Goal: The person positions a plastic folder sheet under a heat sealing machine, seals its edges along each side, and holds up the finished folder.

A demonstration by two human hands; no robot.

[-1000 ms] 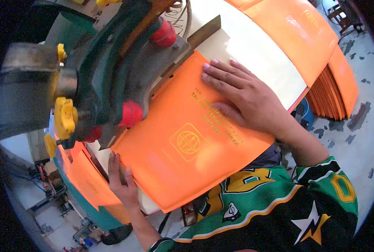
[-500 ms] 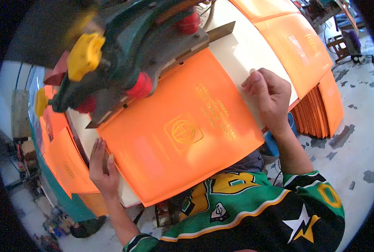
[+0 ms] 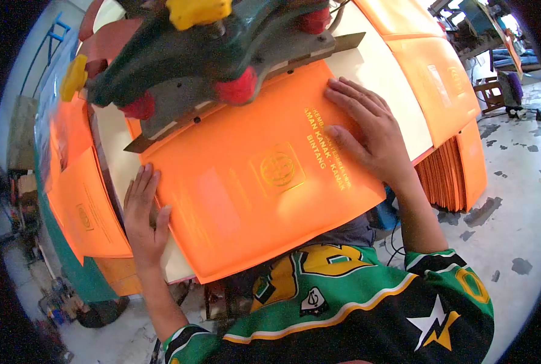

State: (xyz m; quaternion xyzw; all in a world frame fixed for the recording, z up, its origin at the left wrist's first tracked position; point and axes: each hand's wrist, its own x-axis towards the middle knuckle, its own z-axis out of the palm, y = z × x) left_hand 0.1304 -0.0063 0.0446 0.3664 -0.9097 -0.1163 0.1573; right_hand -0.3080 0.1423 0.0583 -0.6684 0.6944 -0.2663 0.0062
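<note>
An orange plastic folder (image 3: 234,224) with gold lettering and an emblem lies flat in front of me, its far edge under a long metal bar (image 3: 349,43). That bar sits at the base of a dark green machine (image 3: 191,57) with red and yellow knobs. Along the folder's left edge rests my left hand (image 3: 144,221), open, fingers stretched out toward the machine. My right hand (image 3: 373,139) lies open over the folder's upper right side, covering part of the lettering.
More orange folders (image 3: 431,73) lie to the right, above a thick folder stack (image 3: 449,173). Another orange folder (image 3: 94,212) hangs at the left. Under the work lies a cream board (image 3: 398,91). Beyond is a floor (image 3: 513,200) with dark patches.
My right hand has opened from a loose fist beside the folder and come down on its right side. My left hand stays at the left edge. The machine appears farther right in view.
</note>
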